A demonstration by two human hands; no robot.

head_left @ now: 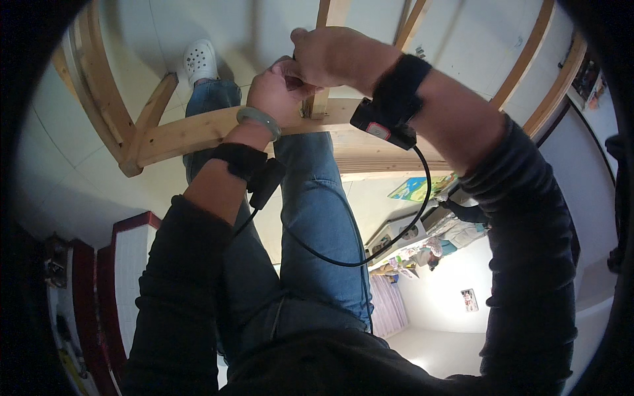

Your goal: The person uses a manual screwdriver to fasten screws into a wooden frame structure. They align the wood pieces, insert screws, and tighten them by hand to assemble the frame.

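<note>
My left hand (281, 92) and my right hand (327, 56) meet at the joint of a pale wooden frame (198, 129), where an upright post (321, 99) crosses a horizontal rail. The left hand's fingers are curled against the post at the joint. The right hand is closed over the same spot from above; what it grips is hidden by the fingers. Each wrist carries a black strap with a small black device (383, 122), joined by a black cable (343, 261). A pale green bangle (259, 120) sits on my left wrist.
More wooden rails (528, 59) of the frame run up to the right and curve on the left (99, 86). Below are my blue jeans (310, 204), a white clog (200, 61) and a pale tiled floor. A dark red cabinet (132, 264) stands at lower left.
</note>
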